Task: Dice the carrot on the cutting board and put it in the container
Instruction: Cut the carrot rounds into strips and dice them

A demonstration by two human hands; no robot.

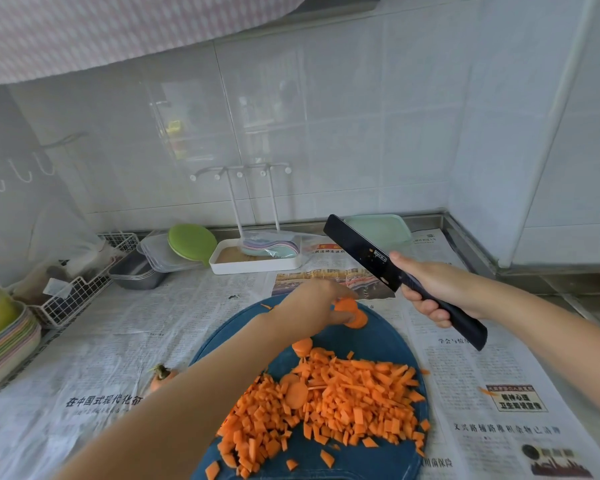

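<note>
Carrot dice lie heaped on the near half of the blue cutting board, with a few round slices on the heap. Left hand: grip closed on a small stack of carrot rounds at the board's far end. Right hand: grip clamped round the handle of a black knife, blade held off the board, pointing up and left. Carrot stub lies on newspaper left of the board. Pale green container stands at the tabletop's rear.

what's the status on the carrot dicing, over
Left hand pinching carrot slices at far end of cutting board. Right hand gripping knife, raised clear. Diced carrot heaped on board, few rounds uncut.
</note>
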